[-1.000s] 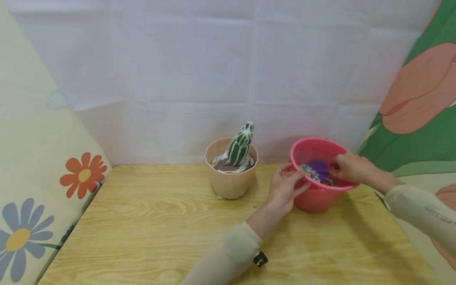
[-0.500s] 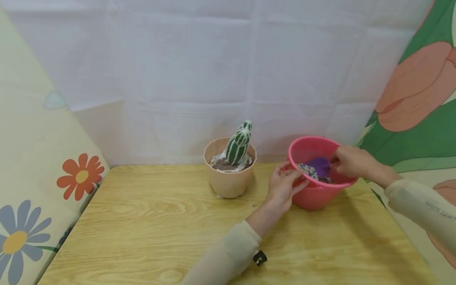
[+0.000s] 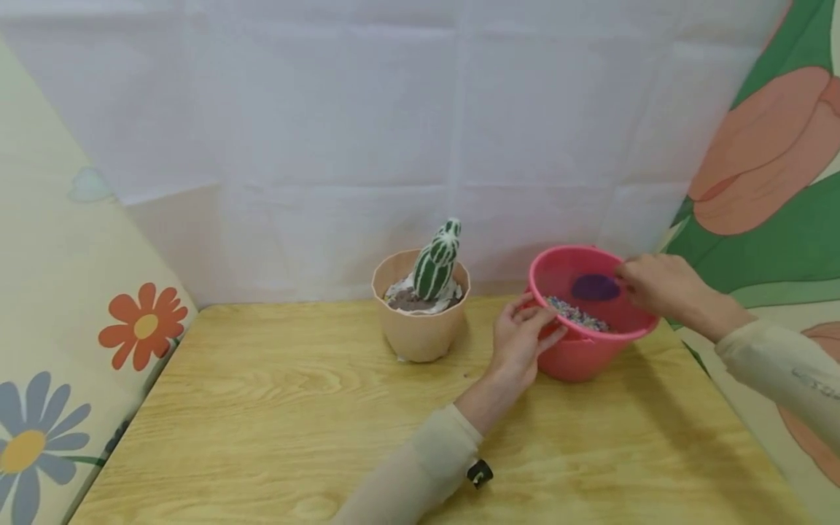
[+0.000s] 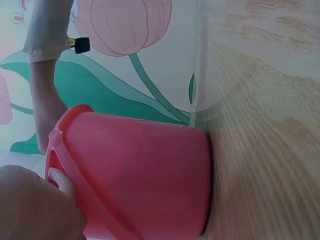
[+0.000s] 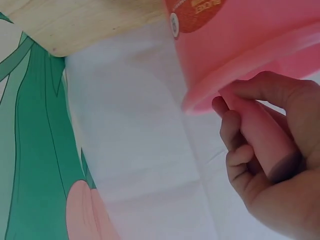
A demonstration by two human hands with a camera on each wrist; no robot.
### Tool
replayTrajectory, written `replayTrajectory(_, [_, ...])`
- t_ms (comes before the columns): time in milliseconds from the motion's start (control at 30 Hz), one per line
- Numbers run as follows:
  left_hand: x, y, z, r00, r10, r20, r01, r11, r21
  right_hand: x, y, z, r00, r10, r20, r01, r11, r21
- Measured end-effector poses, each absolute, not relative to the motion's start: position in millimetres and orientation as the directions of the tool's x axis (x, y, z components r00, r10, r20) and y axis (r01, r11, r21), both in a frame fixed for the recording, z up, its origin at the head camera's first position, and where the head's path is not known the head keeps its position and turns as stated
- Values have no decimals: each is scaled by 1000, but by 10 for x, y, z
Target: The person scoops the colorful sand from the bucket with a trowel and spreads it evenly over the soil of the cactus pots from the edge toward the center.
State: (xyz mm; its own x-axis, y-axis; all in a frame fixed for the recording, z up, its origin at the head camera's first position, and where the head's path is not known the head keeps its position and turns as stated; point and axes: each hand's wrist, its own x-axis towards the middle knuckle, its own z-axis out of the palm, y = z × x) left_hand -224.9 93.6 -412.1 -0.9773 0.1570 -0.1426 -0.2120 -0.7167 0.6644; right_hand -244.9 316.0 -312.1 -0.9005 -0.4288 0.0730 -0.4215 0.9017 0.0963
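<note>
A pink bucket (image 3: 574,357) with coloured gravel (image 3: 577,315) inside stands on the right of the table. My left hand (image 3: 518,339) grips its near left rim; in the left wrist view the bucket's handle strap (image 4: 82,182) hangs beside my left hand (image 4: 37,205). At the right side of the rim, my right hand (image 3: 666,288) holds a small trowel by its handle. The trowel's purple blade (image 3: 595,287) hangs inside the bucket, above the gravel. In the right wrist view my fingers wrap the trowel's pink handle (image 5: 262,132), and the blade is hidden by the bucket.
Left of the bucket stands a beige pot (image 3: 420,335) with a green-and-white striped cactus (image 3: 434,266) in dark soil. A white sheet (image 3: 328,146) hangs behind the wooden table (image 3: 275,430). Flower-patterned panels flank both sides.
My right hand has risen slightly, lifting the trowel's purple blade from the gravel toward the back of the bucket. My left hand keeps its grip on the rim.
</note>
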Motion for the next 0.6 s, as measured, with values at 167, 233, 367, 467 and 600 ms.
replayTrajectory(167, [-2263, 945, -4116, -979, 154, -135, -205, -715, 668, -2514, 3205, -3155, -903, -427, 56, -427, 904, 4])
replayTrajectory(233, [-2273, 951, -4110, -978, 155, -138, -207, -717, 665, -2535, 3219, -3165, -899, -434, 56, -436, 899, -33])
replayTrajectory(367, [-2281, 947, -4108, -977, 159, -142, -213, -717, 663, -2562, 3231, -3208, -892, -448, 54, -451, 889, -78])
replayTrajectory(467, [-2278, 939, -4113, -977, 158, -142, -212, -712, 669, -2578, 3234, -3257, -884, -464, 60, -467, 878, -103])
replayTrajectory(600, [-2267, 942, -4137, -976, 162, -147, -219, -706, 673, -2585, 3264, -3337, -871, -487, 72, -492, 857, -156])
